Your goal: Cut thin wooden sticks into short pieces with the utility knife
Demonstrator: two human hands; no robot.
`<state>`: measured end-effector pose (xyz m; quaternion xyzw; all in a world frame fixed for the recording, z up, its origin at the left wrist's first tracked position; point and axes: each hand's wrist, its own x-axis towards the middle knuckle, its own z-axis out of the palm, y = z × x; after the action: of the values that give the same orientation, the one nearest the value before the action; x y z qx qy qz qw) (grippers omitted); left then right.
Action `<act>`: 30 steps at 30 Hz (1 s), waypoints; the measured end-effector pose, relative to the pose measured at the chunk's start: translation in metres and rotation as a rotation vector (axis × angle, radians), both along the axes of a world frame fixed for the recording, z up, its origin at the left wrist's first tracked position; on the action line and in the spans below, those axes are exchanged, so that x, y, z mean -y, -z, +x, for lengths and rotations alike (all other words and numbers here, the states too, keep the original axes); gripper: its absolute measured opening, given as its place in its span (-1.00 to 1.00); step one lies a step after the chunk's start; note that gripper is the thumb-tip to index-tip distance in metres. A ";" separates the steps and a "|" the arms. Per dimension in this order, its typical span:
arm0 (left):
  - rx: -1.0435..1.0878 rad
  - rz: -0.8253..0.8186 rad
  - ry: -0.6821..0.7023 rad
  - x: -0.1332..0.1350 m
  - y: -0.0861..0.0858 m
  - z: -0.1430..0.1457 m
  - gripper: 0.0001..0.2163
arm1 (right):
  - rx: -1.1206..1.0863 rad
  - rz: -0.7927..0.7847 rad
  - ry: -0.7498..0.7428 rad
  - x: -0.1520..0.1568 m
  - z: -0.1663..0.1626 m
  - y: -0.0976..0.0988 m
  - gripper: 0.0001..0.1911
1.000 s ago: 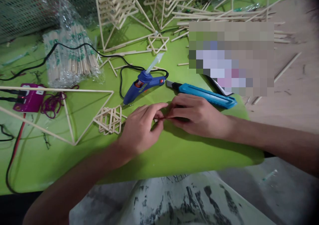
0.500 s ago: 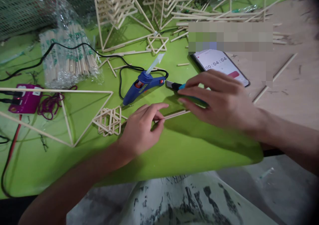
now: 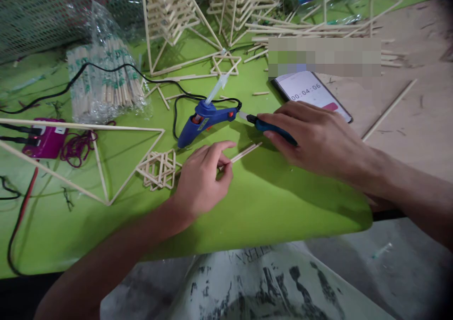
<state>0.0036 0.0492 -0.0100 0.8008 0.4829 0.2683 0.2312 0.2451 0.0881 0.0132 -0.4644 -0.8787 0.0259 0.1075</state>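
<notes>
Left: small stick lattice (image 3: 157, 170), lying on the green table (image 3: 226, 225) beside the left hand (image 3: 205, 178). That hand is nearly closed, thumb and fingers pinching thin sticks (image 3: 247, 152), whose free ends project rightward, angled more steeply than half a second earlier. Glue gun (image 3: 203, 122) lies just beyond. Right: cutter knife (image 3: 274, 129), previously lying untouched, now gripped in the closed right hand (image 3: 314, 133), blade apart from the sticks.

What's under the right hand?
The right hand closes over a blue cutter; its blade and the front of its handle show. The handle's rear is covered, so nothing can be told about it.
</notes>
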 end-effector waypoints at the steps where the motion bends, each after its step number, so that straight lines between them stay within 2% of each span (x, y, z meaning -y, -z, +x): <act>1: 0.002 -0.002 -0.012 0.000 0.000 0.000 -0.64 | -0.007 0.001 0.002 0.001 0.000 -0.001 -0.64; 9: -0.009 -0.029 -0.069 0.000 0.000 0.002 -0.64 | -0.103 -0.020 -0.019 0.009 -0.002 -0.002 -0.59; 17: -0.007 -0.028 -0.084 0.000 -0.001 0.002 -0.64 | -0.005 0.018 -0.043 0.018 -0.004 -0.003 -0.57; 21: -0.027 -0.021 -0.044 -0.001 -0.001 0.002 -0.69 | 0.048 -0.026 -0.053 0.020 -0.004 -0.005 -0.65; 25: -0.091 0.041 0.013 -0.003 0.000 0.002 -0.70 | 0.119 -0.034 -0.033 0.019 -0.001 -0.005 -0.59; 30: -0.135 0.088 0.037 -0.002 0.002 0.001 -0.64 | -0.021 -0.077 -0.017 0.020 0.007 -0.009 -0.58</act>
<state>0.0049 0.0514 -0.0119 0.8353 0.4703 0.2304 0.1676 0.2517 0.0681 0.0226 -0.4604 -0.8798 0.0656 0.0986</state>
